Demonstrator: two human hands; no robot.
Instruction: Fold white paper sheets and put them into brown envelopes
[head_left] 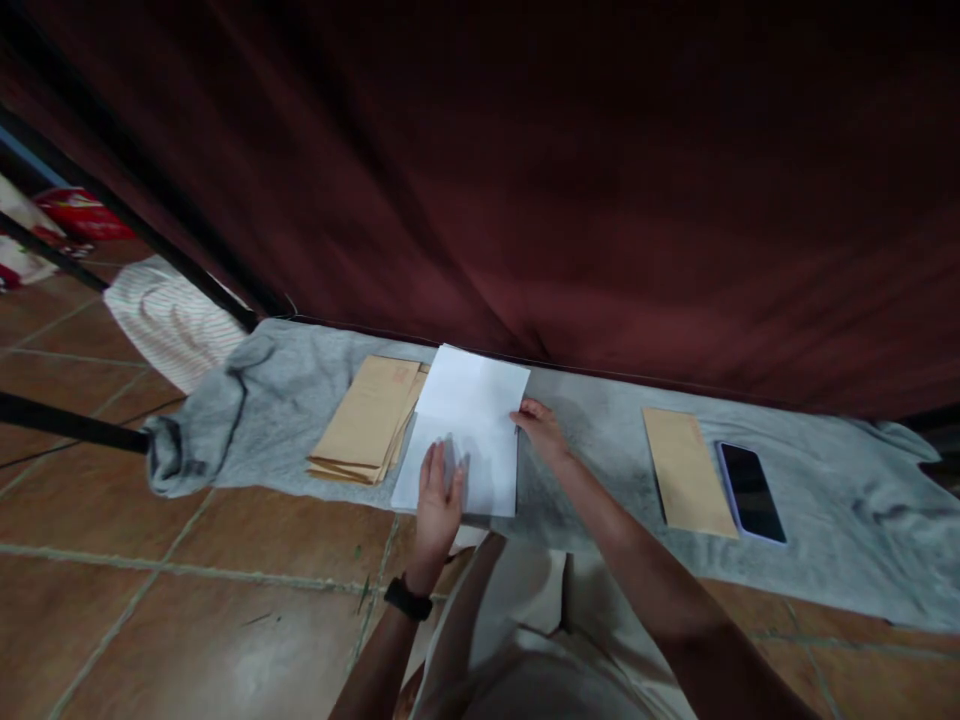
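White paper sheets point(474, 390) lie in front of me on the grey cloth, with a crease across the upper part. My left hand point(439, 492) rests on the lower half of the paper, its fingers stretched out. At the paper's right edge, my right hand point(541, 425) has its fingers pinched on the sheet. To the left, a stack of brown envelopes point(367, 412) sits close against the paper, several of them overlapping. One more brown envelope point(686, 470) lies apart on the right.
Beside the single envelope is a smartphone point(752, 490) with a dark screen. The grey cloth point(600, 400) covers a narrow bench. A dark red curtain point(600, 220) hangs right behind it. Black metal bars point(67, 422) and a striped cloth point(176, 315) are at the left.
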